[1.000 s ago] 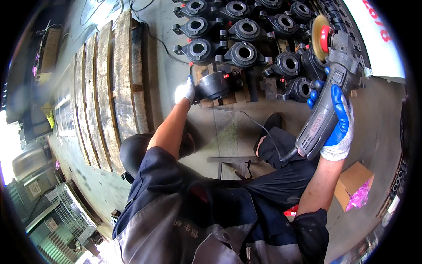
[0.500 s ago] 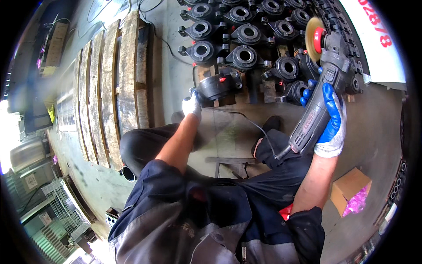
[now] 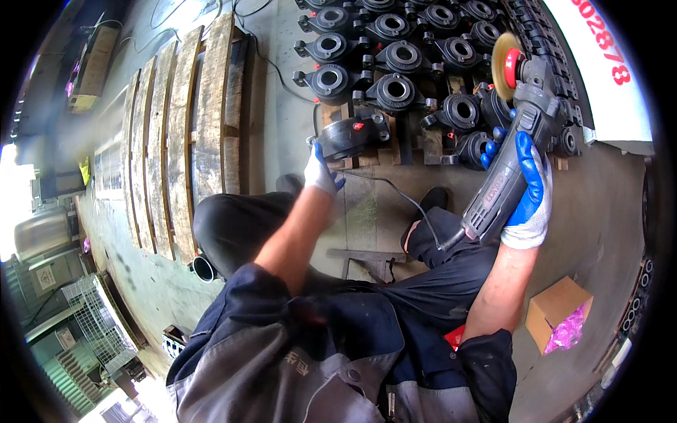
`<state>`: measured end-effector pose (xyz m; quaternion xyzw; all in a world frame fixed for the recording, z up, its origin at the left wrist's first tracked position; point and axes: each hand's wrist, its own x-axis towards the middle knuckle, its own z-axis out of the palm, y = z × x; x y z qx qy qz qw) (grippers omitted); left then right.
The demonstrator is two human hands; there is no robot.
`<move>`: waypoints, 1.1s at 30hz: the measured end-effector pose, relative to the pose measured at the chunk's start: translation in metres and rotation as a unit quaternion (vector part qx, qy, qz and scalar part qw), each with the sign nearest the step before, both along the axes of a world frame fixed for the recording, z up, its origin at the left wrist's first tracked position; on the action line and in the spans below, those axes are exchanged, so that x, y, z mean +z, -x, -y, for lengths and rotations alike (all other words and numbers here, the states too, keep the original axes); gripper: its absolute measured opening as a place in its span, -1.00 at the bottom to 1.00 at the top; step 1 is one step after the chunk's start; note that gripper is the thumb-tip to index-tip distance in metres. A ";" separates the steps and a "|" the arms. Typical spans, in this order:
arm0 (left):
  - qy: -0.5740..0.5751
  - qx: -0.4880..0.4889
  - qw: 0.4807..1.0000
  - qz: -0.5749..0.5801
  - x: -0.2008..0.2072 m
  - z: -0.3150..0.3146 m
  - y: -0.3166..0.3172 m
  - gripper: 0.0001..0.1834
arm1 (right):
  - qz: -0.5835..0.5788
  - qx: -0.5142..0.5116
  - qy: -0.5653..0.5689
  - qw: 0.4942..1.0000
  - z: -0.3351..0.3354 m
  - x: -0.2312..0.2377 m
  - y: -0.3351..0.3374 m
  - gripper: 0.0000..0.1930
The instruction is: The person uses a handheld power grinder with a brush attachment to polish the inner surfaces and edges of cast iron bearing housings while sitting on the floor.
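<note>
My right hand (image 3: 532,194), in a blue-and-white work glove, is wrapped round the grey body of an angle grinder (image 3: 499,190). The grinder points away from me, with a tan sanding disc (image 3: 505,65) on a red backing at its far end. In the same kind of glove, my left hand (image 3: 323,171) is at the near left end of a dark cast housing (image 3: 345,139) tipped on its side. Its thumb is spread away from the fingers. The fingertips seem to touch the housing's end; whether they press on it I cannot tell.
Rows of black bearing housings (image 3: 405,56) stand on a wooden base ahead. To the left lies a wooden pallet (image 3: 180,134). The grinder's cord (image 3: 395,185) runs between my legs and the housings. A cardboard box (image 3: 553,307) with pink packing sits at the right.
My left hand has turned and slid slightly right along the near side of the housing, and its thumb has spread out. The right hand and grinder are nearly still.
</note>
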<state>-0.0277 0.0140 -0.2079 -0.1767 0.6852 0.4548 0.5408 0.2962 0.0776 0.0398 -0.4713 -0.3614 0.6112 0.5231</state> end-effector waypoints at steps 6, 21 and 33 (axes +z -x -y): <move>-0.439 -0.605 0.465 -0.475 0.027 -0.092 0.011 -0.54 | 0.000 -0.004 0.005 1.000 0.001 -0.002 0.005 -0.34; -0.187 -0.043 0.929 0.315 -0.045 -0.005 -0.004 -0.63 | -0.035 0.004 0.010 0.999 0.001 0.000 0.007 -0.42; -0.195 0.002 0.978 0.077 -0.050 -0.004 0.003 -0.26 | 0.016 0.016 0.031 0.999 0.002 -0.003 0.015 -0.34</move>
